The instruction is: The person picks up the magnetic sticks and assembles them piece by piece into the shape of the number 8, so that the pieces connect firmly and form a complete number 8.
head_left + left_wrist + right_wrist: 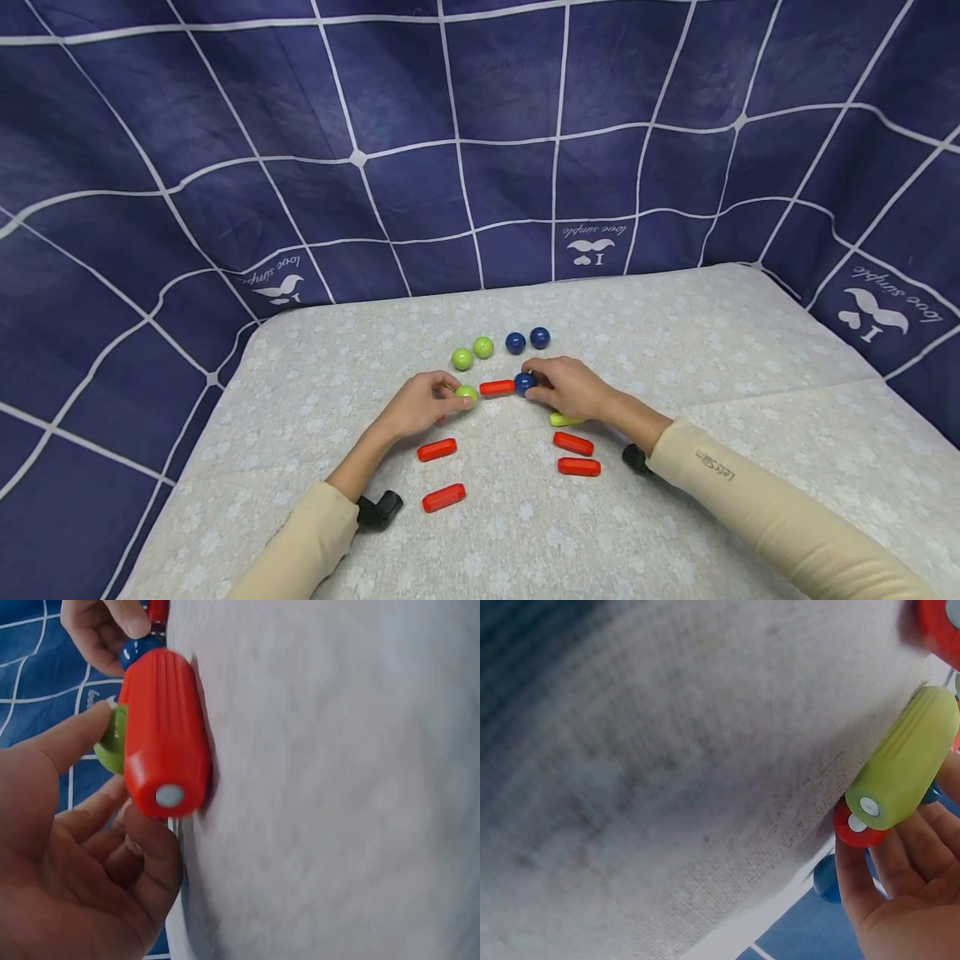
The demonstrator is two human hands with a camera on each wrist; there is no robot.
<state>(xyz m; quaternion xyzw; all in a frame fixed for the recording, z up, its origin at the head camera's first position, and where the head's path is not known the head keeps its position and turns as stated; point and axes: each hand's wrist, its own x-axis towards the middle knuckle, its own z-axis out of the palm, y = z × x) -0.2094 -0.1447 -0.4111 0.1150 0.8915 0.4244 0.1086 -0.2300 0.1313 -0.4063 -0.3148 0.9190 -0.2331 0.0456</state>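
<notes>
A red stick lay sideways on the desk, right between both hands. The left hand pinched a green ball at its left end. The right hand held a blue ball at its right end.

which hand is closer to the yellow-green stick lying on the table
Right. The right hand lies right over the yellow-green stick, while the left hand is off to its left, pinching a green ball.

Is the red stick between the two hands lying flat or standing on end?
Lying flat. The red stick lies on the table, a green ball at one end and a blue ball at the other.
</notes>
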